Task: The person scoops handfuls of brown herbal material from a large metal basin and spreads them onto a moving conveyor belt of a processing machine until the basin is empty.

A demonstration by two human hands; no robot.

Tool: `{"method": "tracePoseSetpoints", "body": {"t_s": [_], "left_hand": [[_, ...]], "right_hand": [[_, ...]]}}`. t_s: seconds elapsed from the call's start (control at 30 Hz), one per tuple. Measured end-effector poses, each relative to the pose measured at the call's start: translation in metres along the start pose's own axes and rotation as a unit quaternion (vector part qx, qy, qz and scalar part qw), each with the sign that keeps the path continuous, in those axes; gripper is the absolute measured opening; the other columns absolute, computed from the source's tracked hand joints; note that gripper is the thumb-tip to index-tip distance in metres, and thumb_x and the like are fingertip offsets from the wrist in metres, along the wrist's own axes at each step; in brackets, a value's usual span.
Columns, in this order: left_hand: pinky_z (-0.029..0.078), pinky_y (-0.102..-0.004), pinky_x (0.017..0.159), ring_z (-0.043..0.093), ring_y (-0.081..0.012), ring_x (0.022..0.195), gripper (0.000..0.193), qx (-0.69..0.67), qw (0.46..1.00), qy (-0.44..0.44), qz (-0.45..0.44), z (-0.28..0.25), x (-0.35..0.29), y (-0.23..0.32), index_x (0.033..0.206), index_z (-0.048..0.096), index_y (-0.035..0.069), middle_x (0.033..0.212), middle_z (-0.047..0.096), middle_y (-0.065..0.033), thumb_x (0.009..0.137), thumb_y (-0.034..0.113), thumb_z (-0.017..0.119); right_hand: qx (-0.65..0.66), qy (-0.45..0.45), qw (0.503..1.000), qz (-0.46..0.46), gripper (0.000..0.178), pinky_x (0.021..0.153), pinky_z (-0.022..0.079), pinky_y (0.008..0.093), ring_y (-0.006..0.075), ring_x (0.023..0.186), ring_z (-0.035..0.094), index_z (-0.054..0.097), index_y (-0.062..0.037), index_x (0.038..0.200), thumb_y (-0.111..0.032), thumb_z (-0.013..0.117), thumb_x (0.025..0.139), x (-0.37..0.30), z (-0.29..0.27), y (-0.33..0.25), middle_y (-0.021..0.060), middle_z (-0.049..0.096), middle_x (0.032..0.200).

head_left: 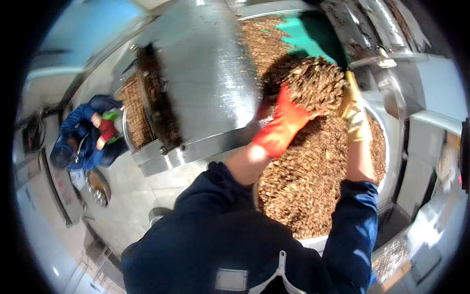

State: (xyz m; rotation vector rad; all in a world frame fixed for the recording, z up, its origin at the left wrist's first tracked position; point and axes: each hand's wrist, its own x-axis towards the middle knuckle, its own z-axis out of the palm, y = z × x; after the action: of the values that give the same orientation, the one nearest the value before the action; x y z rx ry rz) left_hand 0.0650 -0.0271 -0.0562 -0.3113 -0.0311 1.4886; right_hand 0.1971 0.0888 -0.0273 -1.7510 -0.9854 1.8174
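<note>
My left hand [284, 122] wears an orange-red rubber glove and my right hand [354, 110] a yellow one. Between them they cup a large heap of loose brown flakes [316, 83]; the exact kind is not clear. Below the hands, a wide round white tub [387, 149] is filled with the same brown material [303, 186]. Just beyond the raised heap lies a green surface [306, 36], partly covered with more flakes [262, 39]. Some of my fingers are hidden by the heap, and the hands are slightly blurred.
A broad steel machine cover [205, 63] stands left of the tub, with steel framework [391, 63] to the right. At the far left a person in blue [81, 134] with red gloves crouches by another container of flakes [134, 115]. A metal bowl [98, 188] sits on the floor.
</note>
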Motion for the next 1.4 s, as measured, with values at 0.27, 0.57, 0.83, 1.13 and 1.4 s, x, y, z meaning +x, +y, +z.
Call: {"method": "tracePoseSetpoints", "body": {"t_s": [0.27,0.57,0.83,1.13,1.4], "left_hand": [[0.027,-0.0598,0.105,0.023,-0.0316,0.139,0.073,0.151,0.968,0.174,0.1,-0.003,-0.049,0.01,0.149,0.017,0.027,0.156,0.011,-0.0017,0.09,0.048,0.056],[0.033,-0.0394,0.107,0.041,-0.0233,0.13,0.045,0.613,0.748,0.237,0.092,-0.105,-0.204,-0.012,0.138,0.042,0.008,0.138,0.045,-0.0072,0.095,0.018,0.053],[0.034,-0.0329,0.105,0.044,-0.02,0.125,0.048,0.382,0.843,0.361,0.116,-0.089,-0.185,-0.016,0.141,0.038,0.008,0.136,0.047,-0.0069,0.097,0.023,0.052],[0.041,-0.0306,0.094,0.052,-0.0186,0.112,0.047,0.636,0.677,0.337,0.157,-0.1,-0.124,0.001,0.132,0.045,0.0,0.123,0.055,-0.0111,0.092,0.019,0.06],[0.039,-0.0377,0.098,0.051,-0.0293,0.117,0.067,0.655,0.65,0.313,0.225,-0.132,-0.065,-0.021,0.133,0.043,-0.004,0.127,0.053,-0.0208,0.087,0.038,0.067]], "right_hand": [[0.021,-0.142,0.986,-0.089,0.085,0.094,0.045,0.0441,0.0351,0.129,0.041,0.032,-0.0016,0.142,-0.061,0.053,0.086,-0.072,-0.003,0.032,0.027,0.035,0.143],[0.106,0.014,0.954,0.279,0.077,0.103,0.031,0.0584,0.0391,0.124,0.046,0.033,0.0006,0.14,-0.057,0.047,0.091,-0.221,-0.178,0.292,0.0255,0.047,0.135],[-0.441,-0.128,0.843,0.281,0.078,0.113,0.015,0.0575,0.0323,0.131,0.038,0.054,-0.0013,0.119,-0.07,0.036,0.087,-0.175,-0.054,0.319,0.0149,0.049,0.132],[0.456,-0.036,0.881,0.126,0.068,0.106,0.027,0.0528,0.0308,0.125,0.044,0.053,-0.0044,0.123,-0.062,0.038,0.09,-0.051,0.003,0.262,0.0139,0.052,0.131],[0.49,-0.104,0.862,0.08,0.06,0.1,0.038,0.0486,0.0294,0.119,0.05,0.052,-0.0072,0.126,-0.055,0.041,0.093,-0.067,0.019,0.22,0.0131,0.054,0.13]]}}
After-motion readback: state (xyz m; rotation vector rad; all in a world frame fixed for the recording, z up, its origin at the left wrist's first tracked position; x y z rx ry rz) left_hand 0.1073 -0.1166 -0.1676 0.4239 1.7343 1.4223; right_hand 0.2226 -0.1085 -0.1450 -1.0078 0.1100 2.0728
